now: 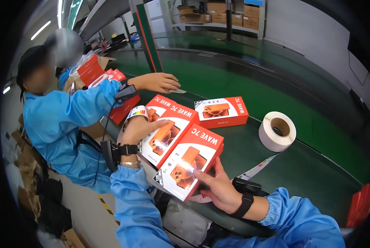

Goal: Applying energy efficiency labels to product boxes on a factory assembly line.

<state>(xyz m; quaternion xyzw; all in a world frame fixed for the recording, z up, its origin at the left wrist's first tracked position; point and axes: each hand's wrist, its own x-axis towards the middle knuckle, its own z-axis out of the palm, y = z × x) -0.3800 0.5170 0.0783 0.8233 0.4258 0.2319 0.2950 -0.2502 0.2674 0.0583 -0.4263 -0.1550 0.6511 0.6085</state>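
Two red-and-white phone boxes lie side by side before me, each printed with an orange phone. My right hand point(222, 188) grips the nearer phone box point(189, 163) at its right side, thumb on top. My left hand point(138, 131) is closed on the farther phone box point(168, 134), thumb pressed on its face; its other fingers are hidden. A label with coloured bars point(138, 111) sits by my left hand, and I cannot tell whether it is stuck there or held. Another phone box point(154, 103) shows partly behind these.
A single phone box point(222, 112) rests on the green bench point(243, 140). To its right stands a white label roll point(272, 134), its strip point(257, 167) trailing toward me. A co-worker's hand point(158, 82) reaches over the bench at left, near stacked red boxes point(90, 70). More red boxes point(361, 204) stand far right.
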